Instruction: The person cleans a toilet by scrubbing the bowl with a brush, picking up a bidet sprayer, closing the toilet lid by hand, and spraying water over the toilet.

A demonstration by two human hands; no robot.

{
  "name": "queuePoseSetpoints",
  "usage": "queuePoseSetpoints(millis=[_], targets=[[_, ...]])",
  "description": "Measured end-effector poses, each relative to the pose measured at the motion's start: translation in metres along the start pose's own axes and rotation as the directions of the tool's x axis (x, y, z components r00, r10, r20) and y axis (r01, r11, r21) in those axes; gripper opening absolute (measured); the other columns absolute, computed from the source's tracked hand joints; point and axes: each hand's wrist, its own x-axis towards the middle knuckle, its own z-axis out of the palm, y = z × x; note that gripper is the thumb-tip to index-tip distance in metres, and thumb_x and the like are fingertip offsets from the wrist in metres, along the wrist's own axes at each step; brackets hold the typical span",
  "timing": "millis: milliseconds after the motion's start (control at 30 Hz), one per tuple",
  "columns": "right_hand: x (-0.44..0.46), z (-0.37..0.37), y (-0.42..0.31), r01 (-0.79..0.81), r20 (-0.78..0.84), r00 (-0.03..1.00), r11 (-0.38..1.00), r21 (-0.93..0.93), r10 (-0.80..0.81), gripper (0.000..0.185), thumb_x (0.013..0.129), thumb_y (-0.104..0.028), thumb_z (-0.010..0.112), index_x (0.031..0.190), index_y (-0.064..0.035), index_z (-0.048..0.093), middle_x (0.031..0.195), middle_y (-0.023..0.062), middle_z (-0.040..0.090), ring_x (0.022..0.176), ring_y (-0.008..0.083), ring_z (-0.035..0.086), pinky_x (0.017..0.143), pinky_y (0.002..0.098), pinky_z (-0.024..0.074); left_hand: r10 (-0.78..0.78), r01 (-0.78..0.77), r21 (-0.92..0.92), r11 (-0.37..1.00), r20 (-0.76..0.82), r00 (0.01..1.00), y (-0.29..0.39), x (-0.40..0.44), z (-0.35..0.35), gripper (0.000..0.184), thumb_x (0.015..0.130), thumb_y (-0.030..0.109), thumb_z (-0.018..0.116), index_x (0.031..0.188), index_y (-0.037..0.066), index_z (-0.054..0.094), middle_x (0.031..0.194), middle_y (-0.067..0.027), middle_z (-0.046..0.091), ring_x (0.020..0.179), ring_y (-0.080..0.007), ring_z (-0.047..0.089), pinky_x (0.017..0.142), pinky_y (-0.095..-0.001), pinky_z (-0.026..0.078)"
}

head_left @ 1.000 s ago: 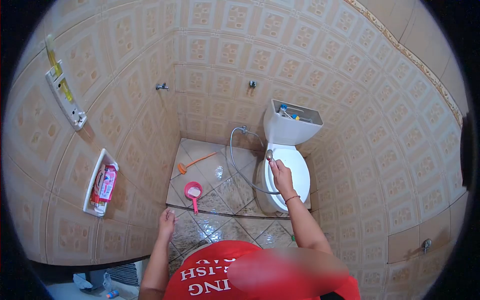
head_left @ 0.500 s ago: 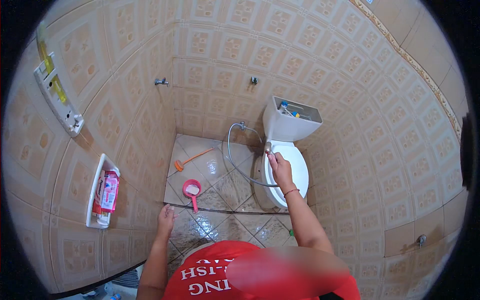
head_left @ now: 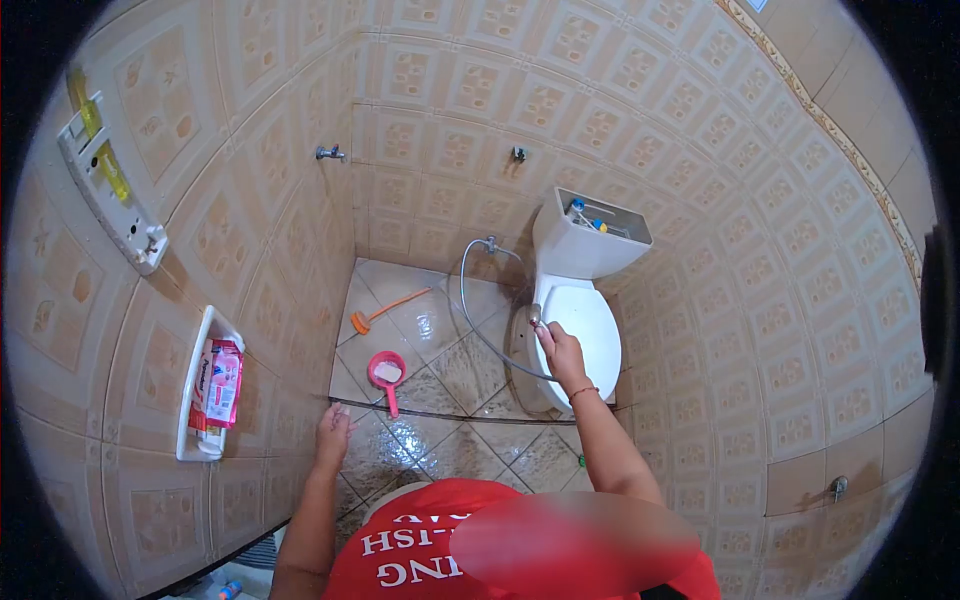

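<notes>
My right hand (head_left: 566, 357) is wrapped round a bidet sprayer (head_left: 536, 314), held over the left side of the toilet lid (head_left: 592, 325). A silvery hose (head_left: 466, 300) loops from the wall valve down toward that hand. Low beside the left wall, my left hand (head_left: 333, 437) hangs with loosely bent fingers and nothing visible in it. Nearest to it on the wet floor lies a pink dipper (head_left: 391, 398) with a whitish piece (head_left: 388, 372) in its bowl. Farther back is an orange long-handled brush (head_left: 362, 322).
Behind the lid stands the lidless cistern (head_left: 580, 245), with bottles inside. On the left wall hang a white shelf (head_left: 186, 420) with pink packets (head_left: 222, 385) and a white holder (head_left: 110, 195). A low floor ridge (head_left: 460, 416) crosses the room. Taps jut from the walls.
The view has shifted slightly, so the toilet and walls sit a little differently. My right hand with the bidet sprayer is slightly lower in the picture. My left hand has hardly moved.
</notes>
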Motion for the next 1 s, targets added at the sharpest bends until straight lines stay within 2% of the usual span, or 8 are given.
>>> queuePoseSetpoints(millis=[167, 300, 467, 600, 700, 900, 1000], targets=[[0.000, 0.008, 0.005, -0.043, 0.051, 0.998, 0.999, -0.016, 0.044, 0.037, 0.085, -0.039, 0.046, 0.078, -0.0030, 0.049, 0.064, 0.0241, 0.054, 0.062, 0.0426, 0.052, 0.054, 0.0459, 0.0397, 0.010, -0.010, 0.031, 0.999, -0.003, 1.000, 0.001, 0.001, 0.000, 0.044, 0.084, 0.021, 0.052, 0.121, 0.001, 0.040, 0.091, -0.0052, 0.055, 0.069, -0.0119, 0.056, 0.055, -0.0210, 0.040], [-0.002, 0.007, -0.004, -0.005, 0.003, 1.000, 0.998, 0.057, 0.005, 0.034, 0.085, -0.037, 0.047, 0.079, -0.0035, 0.049, 0.064, 0.0232, 0.054, 0.062, 0.0419, 0.052, 0.053, 0.0450, 0.0401, 0.000, 0.000, 0.051, 0.999, 0.012, 1.000, 0.003, 0.001, 0.002, 0.043, 0.084, 0.021, 0.053, 0.120, 0.000, 0.041, 0.091, -0.0054, 0.055, 0.069, -0.0117, 0.055, 0.055, -0.0208, 0.039], [0.001, 0.004, -0.001, -0.050, 0.006, 0.999, 0.998, 0.031, 0.050, 0.033, 0.085, -0.036, 0.048, 0.078, -0.0035, 0.048, 0.062, 0.0225, 0.054, 0.060, 0.0413, 0.052, 0.052, 0.0440, 0.0400, -0.004, 0.004, 0.055, 0.998, 0.001, 1.000, 0.005, -0.002, 0.009, 0.043, 0.084, 0.021, 0.053, 0.119, 0.000, 0.041, 0.089, -0.0047, 0.054, 0.067, -0.0115, 0.055, 0.054, -0.0208, 0.038], [0.003, -0.011, -0.004, -0.021, -0.059, 0.998, 0.995, 0.102, 0.027, 0.032, 0.085, -0.034, 0.049, 0.077, -0.0030, 0.047, 0.060, 0.0220, 0.053, 0.058, 0.0409, 0.051, 0.051, 0.0432, 0.0395, 0.011, -0.012, 0.030, 0.999, 0.019, 1.000, 0.002, -0.005, 0.015, 0.043, 0.084, 0.020, 0.053, 0.120, 0.000, 0.040, 0.085, -0.0033, 0.052, 0.067, -0.0110, 0.054, 0.053, -0.0209, 0.038], [0.012, -0.023, -0.007, 0.078, -0.108, 0.992, 0.990, 0.121, -0.065, 0.031, 0.085, -0.033, 0.049, 0.077, -0.0030, 0.046, 0.058, 0.0217, 0.051, 0.056, 0.0410, 0.050, 0.049, 0.0427, 0.0385, 0.013, -0.014, 0.035, 0.999, 0.036, 0.999, 0.008, -0.011, 0.024, 0.042, 0.085, 0.020, 0.052, 0.120, -0.001, 0.040, 0.082, -0.0024, 0.051, 0.066, -0.0104, 0.054, 0.053, -0.0205, 0.038], [0.005, -0.037, 0.040, 0.071, -0.115, 0.992, 0.989, 0.129, -0.056, 0.030, 0.086, -0.031, 0.048, 0.076, -0.0031, 0.046, 0.056, 0.0204, 0.050, 0.054, 0.0390, 0.049, 0.048, 0.0407, 0.0380, 0.009, -0.008, 0.030, 1.000, -0.017, 1.000, 0.005, -0.022, 0.050, 0.040, 0.085, 0.019, 0.051, 0.119, -0.001, 0.041, 0.078, -0.0014, 0.049, 0.064, -0.0092, 0.052, 0.052, -0.0199, 0.038], [-0.007, -0.050, 0.077, 0.079, -0.109, 0.992, 0.983, 0.168, -0.061, 0.030, 0.086, -0.030, 0.047, 0.075, -0.0029, 0.046, 0.055, 0.0188, 0.049, 0.051, 0.0360, 0.050, 0.047, 0.0389, 0.0379, 0.045, -0.042, 0.107, 0.993, -0.030, 0.999, -0.005, -0.034, 0.066, 0.045, 0.085, 0.024, 0.051, 0.122, 0.001, 0.040, 0.097, -0.0074, 0.055, 0.074, -0.0154, 0.057, 0.062, -0.0256, 0.045]])
